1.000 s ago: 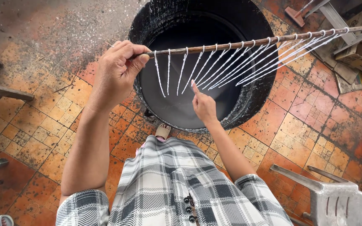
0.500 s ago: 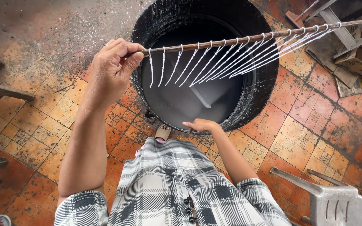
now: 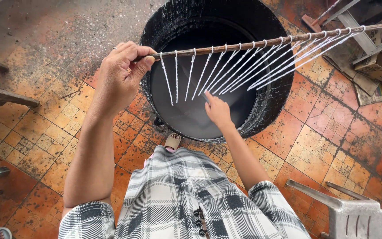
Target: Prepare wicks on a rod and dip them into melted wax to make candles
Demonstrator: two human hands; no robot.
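Here, over a wide black tub (image 3: 270, 95) sunk among worn orange floor tiles (image 3: 319, 132), a person in a grey-and-white checked garment (image 3: 182, 194) is holding a thin brown stick (image 3: 261, 43) level above the tub's dark liquid. The left hand (image 3: 122, 75) is clenching the stick's near end between thumb and curled fingers; the far end is reaching beyond the tub's rim. A row of white wicks (image 3: 226, 71), each looped over the stick, is hanging down toward the liquid, looking stiff and coated. The right hand (image 3: 217, 110), grasping nothing, is reaching up over the tub with its forefinger extended, the tip touching or just beside the lower ends of the middle wicks; which of the two is hard to tell. A sandalled foot (image 3: 172, 140) is showing at the tub's near edge. A grey plastic chair (image 3: 354, 212) is standing well apart from the tub, and cardboard scraps (image 3: 376, 66) are lying beyond its far side. By the look of them, the stick is light and rigid, best held at its bare end, while the wicks seem brittle, slippery and easily bent, suited only to a fingertip's nudge.
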